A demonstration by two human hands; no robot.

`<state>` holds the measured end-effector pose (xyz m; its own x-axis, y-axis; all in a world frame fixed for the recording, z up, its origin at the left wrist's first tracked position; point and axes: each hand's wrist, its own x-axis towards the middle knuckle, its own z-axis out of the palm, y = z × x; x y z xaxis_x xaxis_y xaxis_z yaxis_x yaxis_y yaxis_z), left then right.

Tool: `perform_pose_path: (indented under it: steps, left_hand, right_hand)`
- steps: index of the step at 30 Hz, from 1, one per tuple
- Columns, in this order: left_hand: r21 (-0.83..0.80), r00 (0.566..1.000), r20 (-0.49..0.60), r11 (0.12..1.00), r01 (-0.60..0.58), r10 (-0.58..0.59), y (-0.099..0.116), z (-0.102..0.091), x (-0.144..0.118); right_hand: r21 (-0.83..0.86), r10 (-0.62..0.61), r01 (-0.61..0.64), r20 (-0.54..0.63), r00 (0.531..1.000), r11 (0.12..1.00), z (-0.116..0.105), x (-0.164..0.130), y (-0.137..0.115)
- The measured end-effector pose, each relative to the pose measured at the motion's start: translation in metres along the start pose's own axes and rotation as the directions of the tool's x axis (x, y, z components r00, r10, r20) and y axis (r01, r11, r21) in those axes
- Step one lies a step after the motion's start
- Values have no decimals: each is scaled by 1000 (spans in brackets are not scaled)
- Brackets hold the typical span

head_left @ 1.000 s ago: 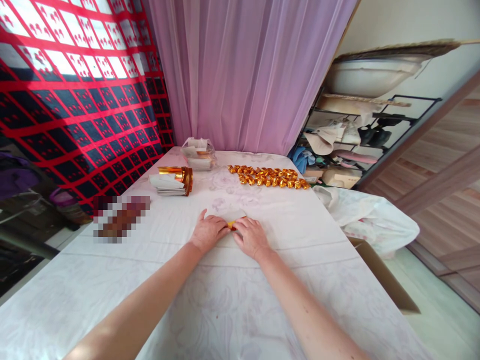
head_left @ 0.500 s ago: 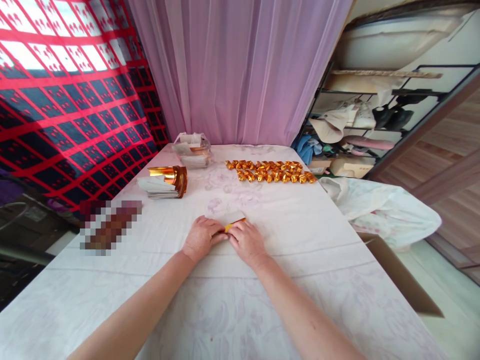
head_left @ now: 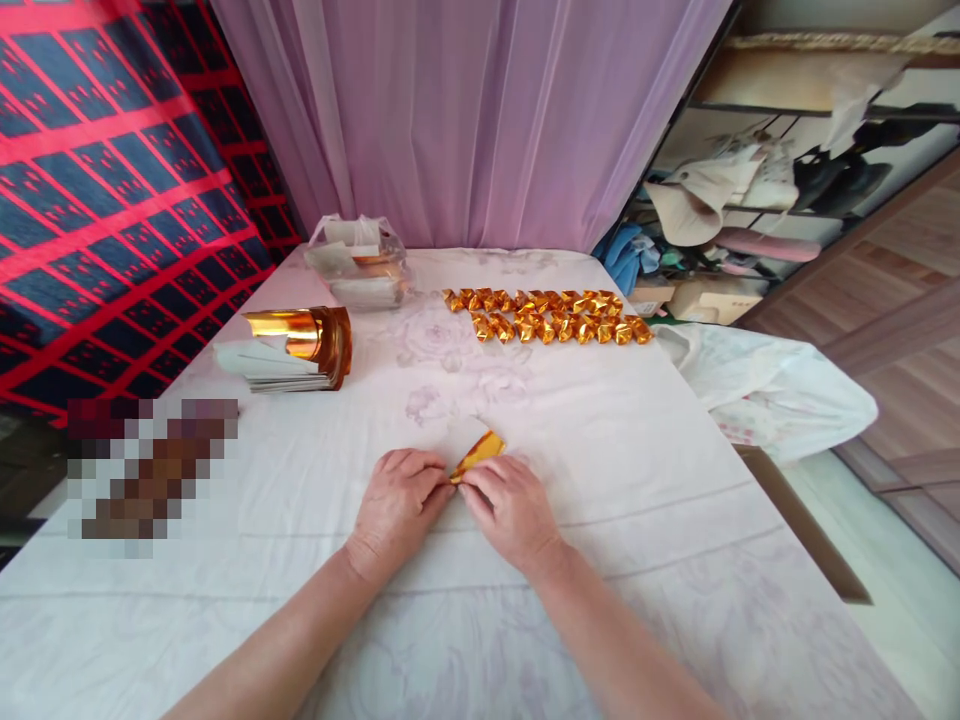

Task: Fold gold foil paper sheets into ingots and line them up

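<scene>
Fingertips of the left hand point(head_left: 397, 505) and right hand point(head_left: 511, 508) pinch a gold foil sheet point(head_left: 480, 451) flat on the tablecloth point(head_left: 600, 470), mid-fold. Judged next: a firm, aligned crease. Beyond the sheet lie rows of folded gold pieces point(head_left: 546, 316); far left, a foil stack point(head_left: 300, 345). No legible writing.

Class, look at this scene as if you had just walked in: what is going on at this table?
A person sits at a table covered in a white cloth, pinching a small gold foil paper between the left hand and right hand, one corner lifted off the cloth. Farther back lie two rows of folded gold pieces. To the left sits a stack of gold sheets with the top one curled up, and behind it a clear bag of more sheets.
</scene>
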<state>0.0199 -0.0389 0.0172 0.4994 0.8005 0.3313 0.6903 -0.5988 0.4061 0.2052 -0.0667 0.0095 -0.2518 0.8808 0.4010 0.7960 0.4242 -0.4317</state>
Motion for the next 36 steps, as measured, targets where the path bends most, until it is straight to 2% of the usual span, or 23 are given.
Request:
perform_pose_path:
  steps: [5, 11, 16, 22, 26, 36]
  left_hand:
    - [-58, 999, 23, 997, 43, -42, 0, 0, -2]
    - [-123, 999, 19, 992, 30, -28, -2, -3, -5]
    - [-125, 1000, -6, 992, 17, -18, -1, -6, -5]
    - [27, 997, -31, 997, -75, 76, 6, -9, -12]
    - [138, 990, 32, 981, -140, 136, 10, -10, -19]
    - [197, 991, 52, 971, -132, 124, 14, -9, -24]
  right_hand:
    - [17, 41, -42, 17, 999, 999, -1, 1, 2]
    - [60, 62, -66, 68, 996, 996, -4, 4, 4]
    - [57, 92, -95, 62, 994, 994, -5, 5, 3]
    - [65, 130, -133, 55, 990, 989, -6, 7, 0]
    - [65, 150, -154, 61, 987, 986, -7, 8, -2]
    - [70, 142, -146, 47, 989, 987, -6, 7, 0]
